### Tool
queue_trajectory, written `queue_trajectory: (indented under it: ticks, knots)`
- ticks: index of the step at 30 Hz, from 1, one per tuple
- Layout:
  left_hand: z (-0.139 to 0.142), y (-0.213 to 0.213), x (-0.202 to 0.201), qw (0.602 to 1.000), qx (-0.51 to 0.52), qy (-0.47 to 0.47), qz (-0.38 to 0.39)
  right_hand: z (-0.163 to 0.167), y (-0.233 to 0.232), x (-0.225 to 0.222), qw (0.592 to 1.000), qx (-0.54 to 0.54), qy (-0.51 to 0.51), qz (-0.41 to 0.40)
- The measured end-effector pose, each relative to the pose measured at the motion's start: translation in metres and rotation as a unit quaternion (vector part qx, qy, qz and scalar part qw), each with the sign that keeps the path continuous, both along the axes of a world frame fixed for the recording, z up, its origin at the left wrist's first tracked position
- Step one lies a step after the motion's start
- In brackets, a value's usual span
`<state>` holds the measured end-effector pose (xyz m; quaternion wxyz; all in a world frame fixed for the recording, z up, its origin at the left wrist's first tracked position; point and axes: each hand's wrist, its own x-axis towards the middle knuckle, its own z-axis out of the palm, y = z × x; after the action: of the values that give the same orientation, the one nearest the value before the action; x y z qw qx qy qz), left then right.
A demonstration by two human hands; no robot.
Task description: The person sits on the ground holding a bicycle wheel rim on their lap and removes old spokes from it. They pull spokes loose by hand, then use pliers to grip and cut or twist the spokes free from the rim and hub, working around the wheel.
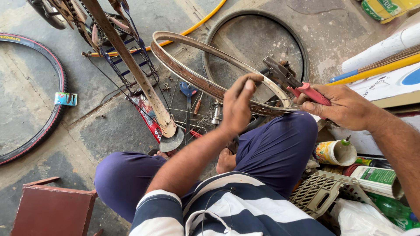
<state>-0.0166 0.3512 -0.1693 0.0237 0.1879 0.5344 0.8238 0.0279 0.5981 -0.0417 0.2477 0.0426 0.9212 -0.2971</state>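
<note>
The rusty, bare metal bicycle wheel rim stands tilted over the person's lap, its near edge resting by the knees in dark blue trousers, its far arc rising toward the upturned bicycle frame on the grey concrete floor. The left hand is closed on the rim's near edge, fingers curled over the top of the band and thumb behind it. A fan of thin loose steel spokes spreads below the rim toward a small metal hub — where each ends is hard to make out.

The right hand is wrapped tight round the red-handled pliers, whose dark jaws reach the rim just beside the left fingertips; whether they grip a spoke or the rim itself cannot be told.

A black rubber tyre lies flat behind the rim — another, with a red stripe, lies well apart at the left, partly cut off. A yellow hose crosses the floor. By the right knee sit a slotted beige plastic basket and a small tipped tub.
</note>
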Motion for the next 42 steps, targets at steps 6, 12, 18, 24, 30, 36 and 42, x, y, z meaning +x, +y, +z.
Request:
queue_trajectory:
  ticks: [6, 12, 18, 24, 30, 36, 42]
  knots:
    - [-0.023, -0.014, -0.039, 0.958, 0.138, -0.129, -0.214, 0.001, 0.000, -0.004, 0.998, 0.003, 0.013, 0.057]
    - [-0.024, -0.011, -0.027, 0.972, 0.106, -0.045, -0.206, 0.006, -0.004, -0.020, 0.995, 0.021, 0.061, 0.078]
    - [-0.014, -0.017, -0.028, 0.974, 0.080, -0.040, -0.207, 0.028, -0.023, -0.008, 0.879, 0.190, 0.360, 0.248]
    - [-0.009, -0.011, -0.023, 0.983, 0.039, 0.025, -0.176, 0.058, -0.055, 0.035, 0.742, 0.443, 0.432, 0.259]
    - [-0.002, 0.006, -0.015, 0.992, -0.041, 0.095, -0.071, 0.068, -0.087, 0.074, 0.665, 0.583, 0.404, 0.233]
    - [0.004, 0.027, 0.006, 0.988, -0.089, 0.126, 0.021, 0.064, -0.096, 0.097, 0.622, 0.662, 0.366, 0.203]
    - [0.005, 0.038, 0.021, 0.987, -0.095, 0.113, 0.057, 0.073, -0.110, 0.104, 0.597, 0.712, 0.303, 0.212]
